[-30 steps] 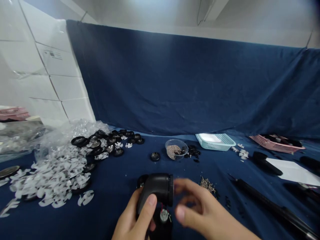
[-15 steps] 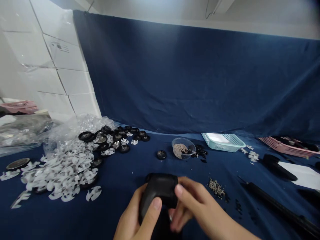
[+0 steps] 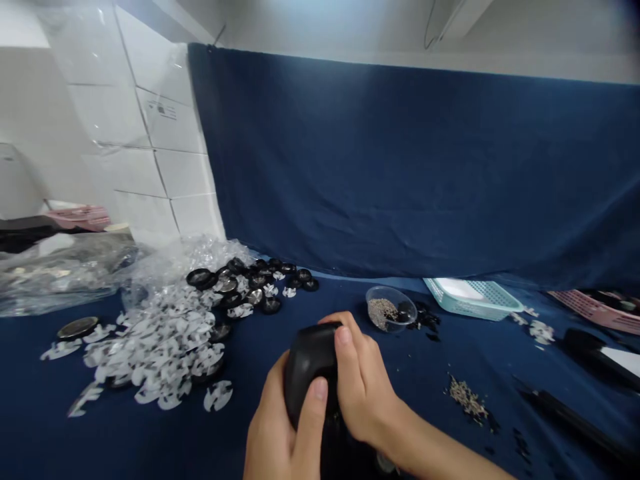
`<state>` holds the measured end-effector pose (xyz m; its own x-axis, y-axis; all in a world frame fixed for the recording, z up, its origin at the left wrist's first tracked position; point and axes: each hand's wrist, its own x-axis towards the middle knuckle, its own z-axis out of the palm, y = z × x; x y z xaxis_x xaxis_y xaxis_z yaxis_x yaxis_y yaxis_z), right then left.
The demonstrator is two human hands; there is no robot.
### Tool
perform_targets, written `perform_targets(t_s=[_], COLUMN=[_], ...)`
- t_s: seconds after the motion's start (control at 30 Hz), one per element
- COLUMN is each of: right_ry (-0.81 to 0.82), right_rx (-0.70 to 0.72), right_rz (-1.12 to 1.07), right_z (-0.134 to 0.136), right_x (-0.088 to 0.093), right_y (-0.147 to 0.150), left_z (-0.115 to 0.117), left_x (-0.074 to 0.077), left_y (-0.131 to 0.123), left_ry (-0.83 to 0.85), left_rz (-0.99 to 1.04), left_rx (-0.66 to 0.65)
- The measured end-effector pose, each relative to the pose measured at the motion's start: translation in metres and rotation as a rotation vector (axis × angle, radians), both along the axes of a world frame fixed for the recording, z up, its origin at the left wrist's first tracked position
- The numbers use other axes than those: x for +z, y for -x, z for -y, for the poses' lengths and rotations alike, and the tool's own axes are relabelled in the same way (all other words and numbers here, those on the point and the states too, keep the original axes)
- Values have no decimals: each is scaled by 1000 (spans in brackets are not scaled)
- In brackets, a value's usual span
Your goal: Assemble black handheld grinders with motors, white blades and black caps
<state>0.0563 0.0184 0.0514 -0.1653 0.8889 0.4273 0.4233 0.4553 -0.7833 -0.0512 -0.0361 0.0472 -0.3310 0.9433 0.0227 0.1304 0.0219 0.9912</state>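
Observation:
A smooth, curved black plastic housing (image 3: 306, 360) is held up in front of me, low in the middle of the view. My left hand (image 3: 277, 423) wraps its left side, with the thumb lying across the near face. On the other side my right hand (image 3: 364, 380) presses against it, fingers bent over the top right edge. The lower part of the black piece runs down between my hands and is partly hidden. Just beyond my right hand stands a clear plastic bowl (image 3: 391, 310) with small screws in it.
Left lies a heap of white plastic pieces (image 3: 155, 347) with black round caps (image 3: 257, 280) behind it. On the right are loose screws (image 3: 467, 400), a black electric screwdriver (image 3: 575, 420), a mint basket (image 3: 475, 300) and a pink basket (image 3: 595, 310). A blue curtain (image 3: 400, 173) hangs behind.
My right hand has moved up from the housing's lower right side to its top edge. The housing has turned more upright. The whole scene has shifted right as the camera turned left.

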Motion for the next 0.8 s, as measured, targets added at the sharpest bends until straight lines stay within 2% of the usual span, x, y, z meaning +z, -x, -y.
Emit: perform_targets(t_s=[0.13,0.23,0.3,0.4,0.5,0.63,0.73,0.8], right_ry=[72,130,152,171,145,126,130,120], right_rx=[-2,9,49,134,157,82,81,60], right_rz=[-63,-75,-55,3,17,51,132,157], right_z=[-6,-13,-18,-22,-25,-28,-30,-30], right_x=[-1,-3,-2,-1,-5,-18,-26,-32], right_y=[24,40,49,51,36,2,-26,-49], left_z=[-2,-4,-7,-12,-15,-11,-9,-11], left_x=[-7,-9,-8,-9,-12,-14,-10,-5], left_y=[16,31,42,60,77,96,120,149], left_ry=[-121,-139,-76,91,189,229,166,76], left_rz=[-116,-157,-11,348,556,728,826,755], left_rx=[77,68,48,-27,-122,-116,-151,-122])
